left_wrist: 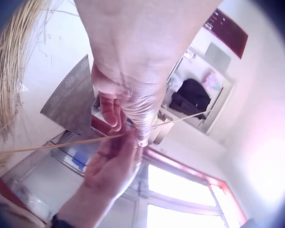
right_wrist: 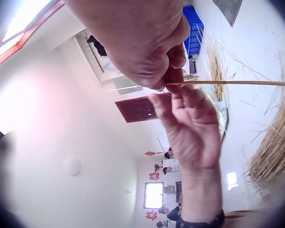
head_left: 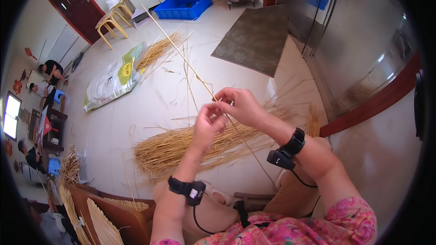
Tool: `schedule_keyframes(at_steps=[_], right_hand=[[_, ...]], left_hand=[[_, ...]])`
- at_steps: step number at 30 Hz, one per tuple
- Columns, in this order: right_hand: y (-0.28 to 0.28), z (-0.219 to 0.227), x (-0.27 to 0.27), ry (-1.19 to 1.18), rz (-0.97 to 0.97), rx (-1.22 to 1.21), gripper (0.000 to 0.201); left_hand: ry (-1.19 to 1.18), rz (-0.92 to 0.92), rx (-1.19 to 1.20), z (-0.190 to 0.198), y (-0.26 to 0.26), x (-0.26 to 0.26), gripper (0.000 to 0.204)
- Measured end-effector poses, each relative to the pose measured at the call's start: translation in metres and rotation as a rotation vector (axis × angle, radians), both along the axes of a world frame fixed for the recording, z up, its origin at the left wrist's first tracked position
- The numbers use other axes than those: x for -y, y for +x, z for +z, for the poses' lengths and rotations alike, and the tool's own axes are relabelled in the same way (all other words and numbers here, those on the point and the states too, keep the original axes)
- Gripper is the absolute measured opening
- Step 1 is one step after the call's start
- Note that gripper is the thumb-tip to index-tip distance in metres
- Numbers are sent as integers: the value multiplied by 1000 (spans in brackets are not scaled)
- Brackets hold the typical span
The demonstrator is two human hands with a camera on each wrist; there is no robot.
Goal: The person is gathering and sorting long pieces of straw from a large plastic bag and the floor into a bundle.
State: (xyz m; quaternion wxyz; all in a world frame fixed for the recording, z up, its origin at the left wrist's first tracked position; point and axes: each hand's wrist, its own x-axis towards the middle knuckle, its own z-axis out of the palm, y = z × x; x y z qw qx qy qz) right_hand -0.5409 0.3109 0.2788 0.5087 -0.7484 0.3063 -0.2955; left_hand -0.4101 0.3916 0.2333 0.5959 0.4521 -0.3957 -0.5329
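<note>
We find both the left hand (head_left: 208,120) and right hand (head_left: 240,104) pinching one long straw (head_left: 181,54), which runs away up-left from the meeting fingertips.

Bright daylight; window (left_wrist: 180,187) glare, fisheye edge warping, wrist views blurred.

Both hands, left hand (head_left: 206,124) and right hand (head_left: 240,105), pinch one long pale straw stalk (head_left: 181,54) (fingertips touching) above a loose golden straw heap (head_left: 190,147).
</note>
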Motion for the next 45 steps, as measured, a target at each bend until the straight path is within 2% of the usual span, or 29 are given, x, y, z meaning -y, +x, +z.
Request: schedule_keyframes(at_steps=[2, 5, 9, 15, 21, 24, 27, 28, 31, 32, 35, 38, 41, 42, 45], right_hand=[[1, -17, -7, 40, 32, -10, 14], [5, -39, -21, 24, 114, -17, 14], [6, -46, -31, 11, 134, -72, 12], [7, -57, -30, 53, 129, -13, 12], [8, -61, -30, 217, 138, 61, 10], [8, -57, -24, 345, 28, 70, 12], [5, -53, -11, 362, 10, 145, 13], [3, -54, -6, 347, -17, 143, 11], [-5, -51, 5, 333, -53, 199, 10], [-8, -50, 8, 337, -31, 203, 9], [-11, -47, 12, 378, 26, 199, 10], [-10, -46, 5, 374, 96, 166, 12], [-6, -48, -5, 395, 164, 143, 12], [-3, -52, -9, 425, 173, 118, 13], [3, -57, -20, 466, 188, 86, 12]], left_hand=[[-85, 137, -184, 4, 21, 5, 35], [-59, 238, -216, 10, 41, 8, 34], [48, 287, -117, 3, 43, 6, 20], [-80, 316, 79, -2, 33, 3, 13], [-101, 384, 405, -5, 34, -2, 10], [-77, 351, 641, -7, 30, -6, 7], [-187, 291, 861, -11, 24, -11, 5], [-128, 254, 828, -10, 22, -13, 4], [95, -93, 892, -18, 31, -15, 6], [203, -326, 954, -22, 36, -16, 14], [66, -379, 1037, -35, 33, -26, 36], [102, -14, 469, -21, 19, -10, 48], [-26, 110, 46, -4, 23, 1, 47], [3, 132, -17, -2, 26, 2, 37], [90, 172, 9, -10, 33, 3, 26]])
